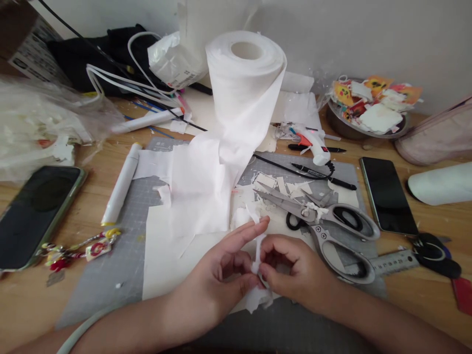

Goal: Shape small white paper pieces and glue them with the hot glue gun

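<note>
Near the bottom middle, my left hand [228, 273] pinches a thin twisted strip of white tissue-like paper [258, 248] between thumb and fingers, its index finger stretched upward. My right hand [295, 268] is closed on the same strip from the right, thumb against fingertips. More crumpled white paper [254, 299] shows below the fingertips. Beyond my hands stands a big white paper roll [236, 93], its loose end [201, 196] spread toward me over a cream sheet [162, 265]. Large grey-handled scissors [328, 246] lie just right of my right hand, with small paper scraps [267, 180] by the blades.
A grey cutting mat [99, 275] lies underneath. Phones lie left [40, 211] and right [389, 196]. A white glue gun [316, 147] with a black cable, a white tube [121, 184], a beaded charm [98, 249], a steel ruler [396, 262] and a metal bowl [342, 123] of small pieces surround it.
</note>
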`<state>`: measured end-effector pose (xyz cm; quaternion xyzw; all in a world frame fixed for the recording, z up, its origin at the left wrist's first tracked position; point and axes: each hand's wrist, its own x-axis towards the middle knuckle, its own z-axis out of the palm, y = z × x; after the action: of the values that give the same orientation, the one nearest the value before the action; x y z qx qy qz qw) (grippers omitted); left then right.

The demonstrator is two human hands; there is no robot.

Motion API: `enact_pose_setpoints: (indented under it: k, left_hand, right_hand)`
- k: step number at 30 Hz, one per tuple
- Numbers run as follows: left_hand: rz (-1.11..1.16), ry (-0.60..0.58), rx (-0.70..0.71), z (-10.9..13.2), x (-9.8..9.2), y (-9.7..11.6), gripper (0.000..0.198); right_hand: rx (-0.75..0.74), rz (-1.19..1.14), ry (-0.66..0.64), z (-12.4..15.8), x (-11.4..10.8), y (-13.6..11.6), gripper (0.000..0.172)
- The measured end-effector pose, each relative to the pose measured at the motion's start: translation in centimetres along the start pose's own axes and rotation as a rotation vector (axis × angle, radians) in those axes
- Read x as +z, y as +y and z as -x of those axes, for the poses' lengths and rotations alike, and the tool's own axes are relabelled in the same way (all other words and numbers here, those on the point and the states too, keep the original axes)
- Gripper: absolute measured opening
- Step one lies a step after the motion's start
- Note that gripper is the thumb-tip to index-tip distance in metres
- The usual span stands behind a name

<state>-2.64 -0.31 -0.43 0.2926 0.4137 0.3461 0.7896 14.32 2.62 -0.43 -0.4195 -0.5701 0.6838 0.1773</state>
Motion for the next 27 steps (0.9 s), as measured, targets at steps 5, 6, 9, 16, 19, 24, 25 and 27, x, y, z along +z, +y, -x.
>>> enact_pose_setpoints:
  k: [5,6,9,16,19,24,25,27]
  left_hand:
    - [0.008,-0.015,0.006,-0.1,-0.2,-0.2,0.061]
    - [0.001,-0.013,0.005,-0.2,-0.3,-0.2,0.061]
    - [-0.023,-0.013,-0.015,-0.2,-0.4,0.0,0.063]
    - [-0.064,0.033,-0.017,-0.3,0.0,1.0,0.065]
    - [-0.082,0.051,-0.022,-0.3,0.1,1.1,0.065]
    - [-0.084,0.029,-0.055,-0.1,0.0,0.5,0.066]
    - [-0.082,0.024,-0.063,-0.1,0.1,0.4,0.067]
    - [-0.084,0.029,-0.057,0.0,0.1,0.3,0.067]
  right_hand:
    - [-0.053,0.116,0.061,-0.1,-0.1,0.1,0.011]
    - [-0.063,0.134,0.084,-0.1,0.0,0.1,0.011]
    - [-0.061,0.148,0.132,-0.2,0.0,0.3,0.008]
    - [0.068,0.018,0.15,-0.3,0.0,0.5,0.005]
    - [0.084,-0.062,0.162,-0.3,0.0,0.5,0.006]
    - [0.031,-0.21,0.25,-0.7,-0.7,0.3,0.006]
    - [0.024,-0.235,0.276,-0.8,-0.9,0.2,0.008]
    - [0.017,-0.239,0.281,-0.9,-1.1,0.1,0.01]
